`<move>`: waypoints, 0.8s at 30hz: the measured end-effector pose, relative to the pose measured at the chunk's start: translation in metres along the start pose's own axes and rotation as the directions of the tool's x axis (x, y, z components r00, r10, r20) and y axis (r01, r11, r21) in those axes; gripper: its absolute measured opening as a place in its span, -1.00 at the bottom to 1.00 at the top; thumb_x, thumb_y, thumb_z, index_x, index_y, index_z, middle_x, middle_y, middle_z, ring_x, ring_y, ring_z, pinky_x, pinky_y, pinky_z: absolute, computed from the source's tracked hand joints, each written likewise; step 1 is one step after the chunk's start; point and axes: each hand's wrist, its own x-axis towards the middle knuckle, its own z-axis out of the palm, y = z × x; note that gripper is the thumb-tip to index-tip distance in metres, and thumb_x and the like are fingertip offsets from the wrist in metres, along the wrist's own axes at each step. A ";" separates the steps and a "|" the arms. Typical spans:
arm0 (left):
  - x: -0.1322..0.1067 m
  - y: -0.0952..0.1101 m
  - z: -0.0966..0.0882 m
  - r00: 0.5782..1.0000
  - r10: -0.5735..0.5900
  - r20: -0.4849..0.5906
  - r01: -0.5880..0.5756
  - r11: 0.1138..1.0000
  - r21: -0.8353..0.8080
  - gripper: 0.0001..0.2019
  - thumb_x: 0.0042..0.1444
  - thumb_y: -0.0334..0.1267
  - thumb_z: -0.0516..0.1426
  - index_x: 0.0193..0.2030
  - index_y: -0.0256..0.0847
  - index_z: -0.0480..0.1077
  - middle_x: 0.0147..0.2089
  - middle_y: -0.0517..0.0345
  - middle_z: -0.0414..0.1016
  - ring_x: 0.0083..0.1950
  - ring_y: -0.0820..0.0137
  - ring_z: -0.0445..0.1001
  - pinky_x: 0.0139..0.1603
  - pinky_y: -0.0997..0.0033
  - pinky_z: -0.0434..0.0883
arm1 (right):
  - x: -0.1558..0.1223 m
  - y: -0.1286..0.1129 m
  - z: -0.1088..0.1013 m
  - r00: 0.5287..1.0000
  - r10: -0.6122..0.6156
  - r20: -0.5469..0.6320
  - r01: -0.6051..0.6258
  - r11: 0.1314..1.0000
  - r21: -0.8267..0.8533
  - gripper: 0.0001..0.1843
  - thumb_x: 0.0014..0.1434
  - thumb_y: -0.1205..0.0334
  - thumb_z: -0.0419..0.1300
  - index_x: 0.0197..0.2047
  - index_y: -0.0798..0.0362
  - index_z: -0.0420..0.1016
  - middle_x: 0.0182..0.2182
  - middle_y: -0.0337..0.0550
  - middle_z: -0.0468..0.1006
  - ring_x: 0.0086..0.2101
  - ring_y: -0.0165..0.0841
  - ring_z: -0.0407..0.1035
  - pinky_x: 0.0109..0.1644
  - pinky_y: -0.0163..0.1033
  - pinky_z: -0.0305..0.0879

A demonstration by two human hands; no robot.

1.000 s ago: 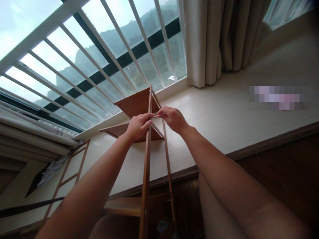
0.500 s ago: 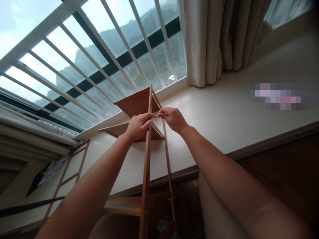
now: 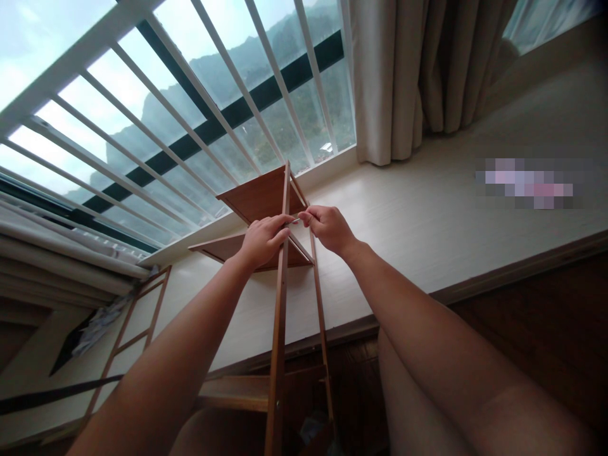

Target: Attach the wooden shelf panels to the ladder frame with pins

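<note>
Slightly lower than a second ago, the right hand point(image 3: 329, 228) pinches a thin metal rod point(image 3: 295, 221) beside the wooden shelf upright point(image 3: 280, 304), which the left hand point(image 3: 264, 242) grips.

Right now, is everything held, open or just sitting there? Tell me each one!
Wooden rack: held, two boards jutting out near its top.
Thin metal piece: pinched.
Left hand: closed on the rack.
Right hand: fingertips pinched together.
Window: barred; open or shut, can't tell.
Curtains: drawn back.
Ladder-shaped frame: not held.
</note>
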 end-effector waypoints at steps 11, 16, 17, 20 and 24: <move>0.000 -0.001 -0.001 1.000 0.000 0.008 0.000 1.000 -0.018 -0.61 0.28 -0.05 -0.07 0.11 -0.01 0.43 -0.02 0.15 0.57 0.02 0.19 0.48 0.03 0.22 0.30 | 0.002 0.003 -0.015 0.998 -0.054 0.016 0.053 0.998 0.028 -0.55 0.29 -0.13 0.11 -0.39 0.08 0.50 -0.57 -0.27 0.37 -0.49 -0.42 0.21 -0.35 -0.29 0.06; -0.001 0.002 -0.003 1.000 -0.002 0.001 0.002 1.000 -0.005 -0.60 0.29 -0.06 -0.08 0.14 -0.02 0.42 -0.02 0.14 0.58 0.00 0.18 0.49 0.00 0.20 0.30 | 0.001 0.004 -0.011 0.991 -0.094 0.093 0.097 0.995 -0.024 -0.70 0.30 0.03 0.12 -0.33 0.05 0.51 -0.50 -0.25 0.43 -0.44 -0.39 0.26 -0.31 -0.29 0.09; -0.001 0.002 -0.003 1.000 -0.005 0.001 0.005 1.000 -0.001 -0.60 0.29 -0.06 -0.08 0.14 -0.02 0.41 -0.02 0.14 0.58 0.00 0.18 0.48 0.01 0.19 0.30 | 0.001 0.004 -0.011 0.990 -0.102 0.097 0.105 0.994 -0.029 -0.71 0.31 0.05 0.11 -0.33 0.05 0.50 -0.48 -0.25 0.44 -0.42 -0.39 0.27 -0.30 -0.29 0.11; 0.000 0.002 -0.002 1.000 -0.009 0.000 0.009 1.000 0.002 -0.60 0.29 -0.06 -0.07 0.14 -0.03 0.42 -0.01 0.13 0.58 0.00 0.18 0.48 0.02 0.19 0.29 | 0.002 0.004 -0.009 0.988 -0.126 0.090 0.131 0.990 -0.045 -0.74 0.32 0.10 0.10 -0.32 0.04 0.49 -0.43 -0.23 0.47 -0.39 -0.38 0.29 -0.26 -0.29 0.13; 0.000 0.002 -0.002 1.000 -0.008 0.002 0.008 1.000 0.004 -0.60 0.29 -0.06 -0.07 0.14 -0.05 0.42 -0.04 0.13 0.59 -0.01 0.17 0.49 0.00 0.20 0.30 | 0.001 0.004 -0.009 0.985 -0.144 0.092 0.151 0.986 -0.071 -0.76 0.32 0.13 0.10 -0.32 0.04 0.48 -0.41 -0.21 0.48 -0.37 -0.37 0.29 -0.24 -0.29 0.13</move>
